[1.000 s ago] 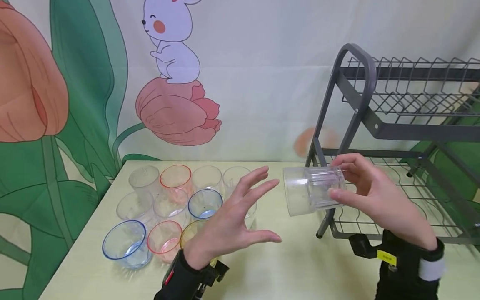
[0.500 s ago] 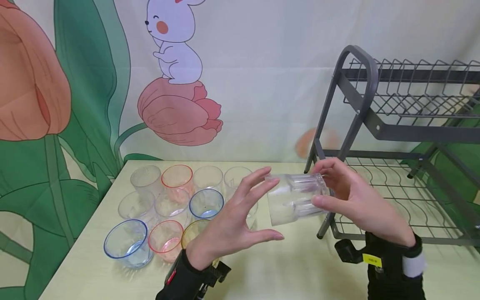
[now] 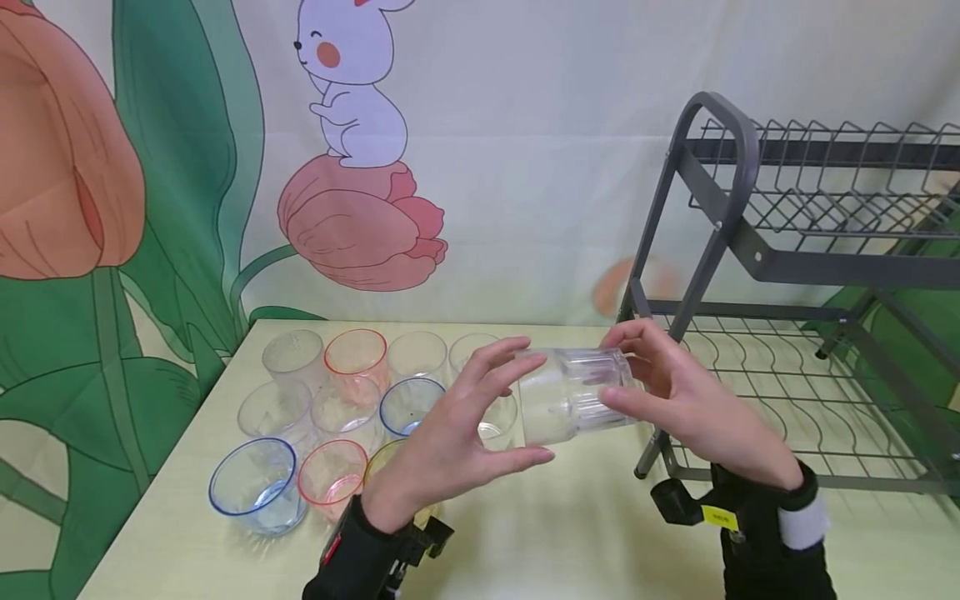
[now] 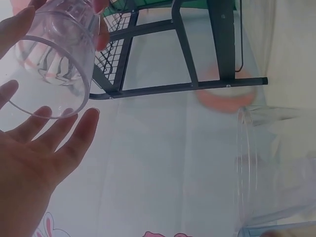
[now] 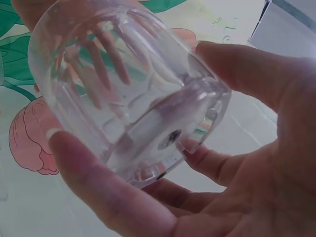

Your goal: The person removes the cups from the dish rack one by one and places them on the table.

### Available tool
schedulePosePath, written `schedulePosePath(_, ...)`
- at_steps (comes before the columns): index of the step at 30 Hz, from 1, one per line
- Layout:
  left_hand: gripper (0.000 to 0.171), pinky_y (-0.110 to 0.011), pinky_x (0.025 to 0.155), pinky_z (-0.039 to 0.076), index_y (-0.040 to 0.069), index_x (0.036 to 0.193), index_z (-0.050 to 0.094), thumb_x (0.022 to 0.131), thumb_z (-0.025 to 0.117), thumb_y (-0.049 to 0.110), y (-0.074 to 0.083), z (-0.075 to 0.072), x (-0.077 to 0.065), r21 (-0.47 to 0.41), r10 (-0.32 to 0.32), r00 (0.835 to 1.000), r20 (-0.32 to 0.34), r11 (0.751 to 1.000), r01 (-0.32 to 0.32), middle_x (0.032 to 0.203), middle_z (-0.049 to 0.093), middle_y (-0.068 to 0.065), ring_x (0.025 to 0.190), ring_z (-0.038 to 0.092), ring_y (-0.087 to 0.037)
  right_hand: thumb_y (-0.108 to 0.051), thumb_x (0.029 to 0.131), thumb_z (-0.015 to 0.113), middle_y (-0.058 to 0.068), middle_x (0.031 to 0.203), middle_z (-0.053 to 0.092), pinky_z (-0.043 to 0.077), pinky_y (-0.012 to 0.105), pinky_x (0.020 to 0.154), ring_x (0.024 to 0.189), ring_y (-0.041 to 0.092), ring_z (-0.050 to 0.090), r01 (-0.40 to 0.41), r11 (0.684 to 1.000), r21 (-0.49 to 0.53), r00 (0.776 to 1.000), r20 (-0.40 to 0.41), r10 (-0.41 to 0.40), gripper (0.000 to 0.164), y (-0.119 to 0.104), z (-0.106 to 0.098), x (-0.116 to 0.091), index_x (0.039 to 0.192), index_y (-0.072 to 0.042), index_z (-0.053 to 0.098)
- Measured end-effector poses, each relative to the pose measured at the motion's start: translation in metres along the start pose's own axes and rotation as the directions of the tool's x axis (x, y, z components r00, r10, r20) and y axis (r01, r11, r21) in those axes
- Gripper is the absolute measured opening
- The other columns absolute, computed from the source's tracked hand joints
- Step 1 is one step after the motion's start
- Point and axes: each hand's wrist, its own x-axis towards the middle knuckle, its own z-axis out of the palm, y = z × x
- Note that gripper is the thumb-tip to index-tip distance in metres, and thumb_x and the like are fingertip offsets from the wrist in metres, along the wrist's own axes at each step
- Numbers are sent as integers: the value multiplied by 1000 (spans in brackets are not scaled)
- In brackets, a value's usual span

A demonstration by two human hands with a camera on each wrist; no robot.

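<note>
A clear drinking glass with a fluted lower part point(image 3: 573, 396) is held on its side above the table, mouth to the left. My right hand point(image 3: 682, 396) grips it round the base end, thumb in front and fingers behind. In the right wrist view the thick base point(image 5: 168, 133) lies between thumb and fingers. My left hand point(image 3: 457, 433) is spread at the mouth end, thumb below and fingers above. In the left wrist view its fingers point(image 4: 81, 133) lie close to the glass rim point(image 4: 89, 84); whether they touch it, I cannot tell.
Rows of glasses stand on the table at left, including a blue-rimmed bowl-like glass point(image 3: 255, 483), red-rimmed glasses point(image 3: 332, 475) and a blue-rimmed glass point(image 3: 411, 408). A dark two-tier wire rack point(image 3: 750, 258) stands at right. A printed cloth point(image 3: 525, 208) hangs behind.
My right hand has carried the clear glass leftward and slightly down, bringing its mouth between the left hand's thumb and fingers. The left hand has shifted only slightly.
</note>
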Motion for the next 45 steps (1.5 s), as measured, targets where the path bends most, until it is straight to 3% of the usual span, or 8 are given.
schedulePosePath(10, 85, -41, 99, 45, 19, 147, 42, 75, 87, 22, -1, -6, -3, 34, -17, 1000, 15, 999, 16, 149, 35, -5, 130, 45, -23, -16, 96, 64, 16, 130, 47, 54, 41, 84, 120, 33, 49, -22, 998, -52, 1000, 7, 22, 40, 5, 3, 4, 127, -10, 38)
schedulePosePath(14, 84, -40, 100, 45, 18, 146, 43, 74, 87, 23, -3, -9, -4, 45, -11, 1000, 20, 999, 10, 148, 37, -4, 129, 46, -22, -23, 96, 65, 11, 131, 48, 52, 40, 86, 125, 29, 47, -49, 992, -117, 999, -8, 49, 41, 6, 4, 6, 128, -13, 41)
schedulePosePath(20, 83, -40, 100, 45, 18, 146, 44, 75, 86, 25, -6, -12, -6, 63, -22, 999, 39, 998, 19, 148, 39, -3, 131, 44, -22, -27, 95, 66, 7, 132, 49, 50, 43, 88, 128, 27, 45, -71, 988, -135, 997, 4, 72, 40, 11, 5, 8, 126, -17, 43)
schedulePosePath(28, 77, -37, 95, 48, 20, 144, 48, 76, 85, 29, -13, -14, -12, 158, -29, 993, 115, 987, 11, 146, 42, -5, 127, 48, -20, -31, 95, 66, 2, 133, 49, 47, 46, 93, 125, 24, 49, -79, 979, -188, 997, 0, 81, 39, 19, 3, 7, 126, -18, 48)
schedulePosePath(35, 72, -36, 90, 50, 23, 140, 52, 76, 84, 33, -15, -13, -19, 229, -64, 976, 207, 973, 15, 141, 46, -6, 124, 49, -20, -33, 95, 66, 0, 134, 47, 46, 44, 98, 125, 20, 48, -96, 978, -188, 995, -6, 96, 37, 24, 1, 6, 125, -19, 49)
schedulePosePath(45, 64, -34, 87, 52, 24, 136, 54, 79, 81, 34, -18, -14, -29, 297, -123, 923, 364, 955, 10, 138, 47, -6, 122, 49, -21, -39, 95, 65, 4, 133, 47, 46, 46, 97, 115, 24, 59, -161, 966, -203, 986, 0, 164, 41, 28, -1, 5, 127, -20, 49)
